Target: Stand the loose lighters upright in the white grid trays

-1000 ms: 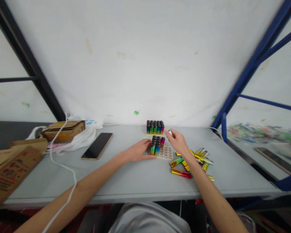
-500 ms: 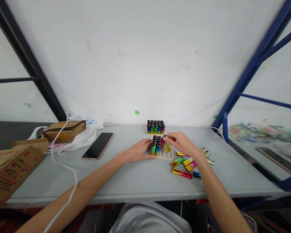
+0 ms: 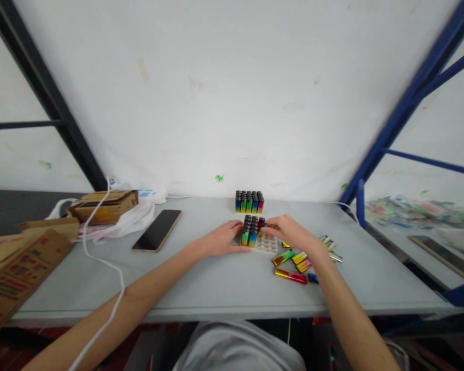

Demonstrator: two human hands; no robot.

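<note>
A pale tray with round-cornered slots [image 3: 268, 246] lies on the table, its left slots filled with upright lighters [image 3: 249, 232] with black tops and shiny green, blue and yellow bodies. My left hand [image 3: 225, 238] grips the tray's left side, thumb at the near corner and fingers toward the far one. Over the tray, the fingers of my right hand [image 3: 288, 230] pinch a lighter [image 3: 264, 225] by its dark top, among the slots right of the filled rows; its body is mostly hidden. Loose lighters [image 3: 291, 275] in red, gold, green and blue lie to the right, partly under my right forearm.
A full block of upright lighters [image 3: 249, 202] stands behind the tray. To the left are a phone [image 3: 156, 231], cardboard boxes [image 3: 104, 207], a plastic bag [image 3: 133, 222] and a white cable [image 3: 100, 260]. Past the blue frame [image 3: 394, 113] lie another phone and a co-worker's hand.
My right hand has lowered the lighter down into the tray, where its top now sits near the others' height. The left hand has stayed at the tray's left side.
</note>
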